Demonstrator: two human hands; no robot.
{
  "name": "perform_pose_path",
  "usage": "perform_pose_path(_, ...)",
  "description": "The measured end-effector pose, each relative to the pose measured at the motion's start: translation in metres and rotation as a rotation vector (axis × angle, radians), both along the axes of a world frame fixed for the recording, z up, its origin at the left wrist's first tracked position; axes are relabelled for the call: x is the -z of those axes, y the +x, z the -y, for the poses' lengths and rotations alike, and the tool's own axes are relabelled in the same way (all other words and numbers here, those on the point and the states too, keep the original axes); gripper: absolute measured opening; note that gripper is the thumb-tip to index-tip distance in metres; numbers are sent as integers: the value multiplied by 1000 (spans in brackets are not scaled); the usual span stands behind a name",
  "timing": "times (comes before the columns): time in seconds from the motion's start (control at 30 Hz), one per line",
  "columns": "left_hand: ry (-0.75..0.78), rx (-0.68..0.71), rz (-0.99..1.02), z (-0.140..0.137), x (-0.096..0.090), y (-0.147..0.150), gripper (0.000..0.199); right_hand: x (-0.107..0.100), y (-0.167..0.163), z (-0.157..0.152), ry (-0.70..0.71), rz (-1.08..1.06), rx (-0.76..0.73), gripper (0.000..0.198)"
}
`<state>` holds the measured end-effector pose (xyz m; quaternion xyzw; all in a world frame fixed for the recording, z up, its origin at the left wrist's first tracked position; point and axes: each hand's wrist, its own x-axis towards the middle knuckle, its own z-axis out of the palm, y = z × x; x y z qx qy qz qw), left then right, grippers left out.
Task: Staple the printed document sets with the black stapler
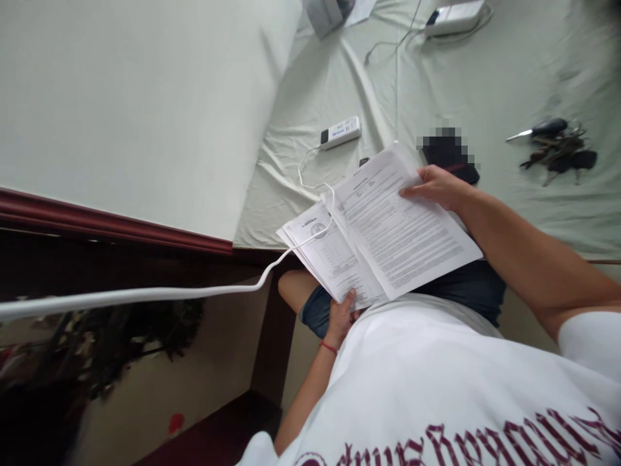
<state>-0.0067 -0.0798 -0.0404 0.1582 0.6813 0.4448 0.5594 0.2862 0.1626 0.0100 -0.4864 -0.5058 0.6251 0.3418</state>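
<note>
A printed sheet [402,239] lies in my right hand [439,188], thumb on top of its far right edge and fingers underneath. Below and to its left is a stack of printed papers [325,249] with a round emblem on the top page. Its near edge is pinched by my left hand [342,315], thumb above. The papers are over my lap, partly past the edge of the cloth-covered table. A white cable [286,254] passes across the stack; it leads to a white power bank [341,132]. A dark pixelated object [449,155] is just beyond my right hand.
On the green cloth [490,84], a screwdriver [541,128] lies against a bunch of keys [563,152] at the right. A white device [455,17] with a cable and a grey box [325,16] are farther back. Dark red wood trim [116,220] runs along the left.
</note>
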Motion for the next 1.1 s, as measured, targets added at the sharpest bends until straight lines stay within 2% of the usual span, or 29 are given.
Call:
perform_pose_path(0.27,51,-20,31,-5,-1,1,72,10,-10,1,42,41,-17,25)
perform_pose_path(0.37,91,-70,57,-13,-6,5,75,11,-13,2,48,8,-21,26)
perform_pose_path(0.47,112,-50,94,-18,-7,10,70,12,-13,2,37,-29,-20,27)
perform_pose_path(0.57,81,16,108,-18,-4,12,63,12,-11,3,35,0,-61,27)
perform_pose_path(0.7,19,67,77,-15,-1,12,63,15,-11,2,91,88,-153,25)
perform_pose_path(0.87,-23,29,115,-15,2,9,63,19,-11,1,165,189,-124,20)
perform_pose_path(1.1,-55,-35,215,-13,11,1,59,7,-9,3,136,271,-79,14)
